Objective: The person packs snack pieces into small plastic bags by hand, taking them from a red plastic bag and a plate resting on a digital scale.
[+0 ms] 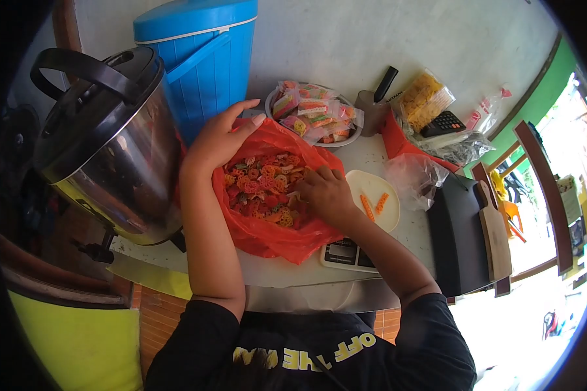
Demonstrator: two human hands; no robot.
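A red plastic bag (284, 244) stands wide open on the table, filled with colourful, wheel-shaped crackers (265, 184). My left hand (223, 138) lies against the bag's far left rim, thumb and fingers stretched apart. Inside the right side of the bag, my right hand (326, 193) is curled at the edge of the crackers. Its fingertips are partly hidden, so what they grip does not show. Just right of that hand, two orange cracker strips (374, 207) lie on the white plate (392, 218) of a kitchen scale (340, 255).
Behind the bag is a bowl (336, 143) of small packed crackers. A steel drink urn (120, 153) and a blue cooler (209, 78) stand left. At right are a red box (398, 138), clear plastic bags (416, 176), a black case (460, 231) and a wooden board (495, 234).
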